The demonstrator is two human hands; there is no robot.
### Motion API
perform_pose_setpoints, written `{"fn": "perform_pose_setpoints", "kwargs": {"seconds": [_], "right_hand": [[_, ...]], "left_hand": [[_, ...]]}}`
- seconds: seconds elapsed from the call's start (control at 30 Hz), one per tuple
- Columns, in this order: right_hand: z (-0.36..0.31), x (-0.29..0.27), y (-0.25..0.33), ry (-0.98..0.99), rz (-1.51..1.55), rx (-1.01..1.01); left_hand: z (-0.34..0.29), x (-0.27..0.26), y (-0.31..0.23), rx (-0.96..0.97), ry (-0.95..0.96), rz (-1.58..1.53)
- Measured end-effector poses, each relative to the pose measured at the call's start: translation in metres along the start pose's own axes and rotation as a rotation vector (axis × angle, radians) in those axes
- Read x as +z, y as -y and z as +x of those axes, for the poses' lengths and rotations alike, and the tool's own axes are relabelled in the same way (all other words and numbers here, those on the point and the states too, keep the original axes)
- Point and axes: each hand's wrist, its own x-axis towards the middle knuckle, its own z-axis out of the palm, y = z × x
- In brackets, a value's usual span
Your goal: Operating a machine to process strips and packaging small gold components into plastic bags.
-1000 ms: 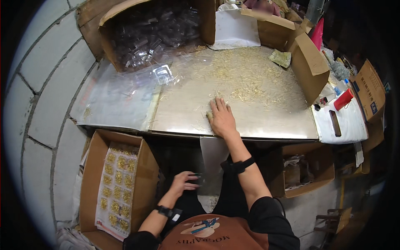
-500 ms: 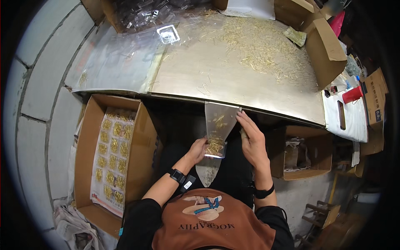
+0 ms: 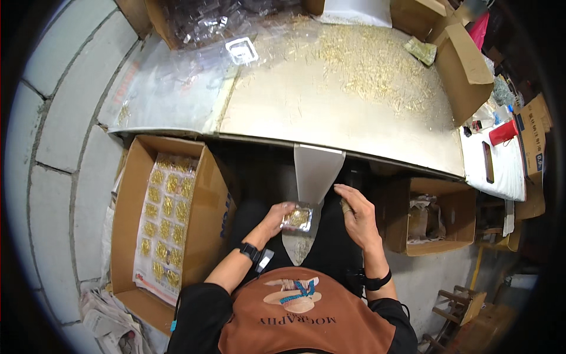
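Observation:
My left hand (image 3: 276, 219) grips the edge of a small clear plastic box (image 3: 298, 218) with gold-coloured wire pieces inside. The box is just below the end of a white chute (image 3: 318, 168) that slopes down from the table edge. To the right of the chute's lower end, my right hand (image 3: 357, 216) has its fingers stretched out and holds nothing. Beneath the box hangs a pointed, translucent sheet (image 3: 297, 251) between my legs.
Gold wire pieces (image 3: 383, 74) lie scattered over the table (image 3: 277, 112). A cardboard box (image 3: 200, 218) at left holds rows of filled clear boxes; another cardboard box (image 3: 460, 218) stands at right. Empty clear boxes (image 3: 218, 23) pile at the back left.
The wire pieces on the chute have gone down into the plastic box. My left hand has brought that box lower, off the chute's end; my right hand has moved down from the chute's side.

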Motion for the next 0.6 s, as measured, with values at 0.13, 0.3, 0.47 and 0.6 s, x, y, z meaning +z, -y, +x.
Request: {"fn": "perform_pose_setpoints", "kwargs": {"seconds": [0.13, 0.3, 0.47, 0.6], "right_hand": [[0.066, -0.003, 0.006, -0.137, -0.031, -0.193], [0.216, 0.003, -0.03, -0.038, -0.268, -0.091], [0.302, 0.017, -0.066, 0.326, -0.491, 0.207], [0.265, 0.047, -0.05, 0.403, -0.735, -0.026]], "left_hand": [[-0.015, -0.006, -0.006, 0.012, -0.006, 0.001], [-0.018, -0.022, 0.001, 0.048, -0.061, 0.025], [-0.009, -0.029, 0.016, 0.016, -0.09, -0.092], [-0.016, -0.028, 0.003, 0.021, -0.069, -0.153]]}}
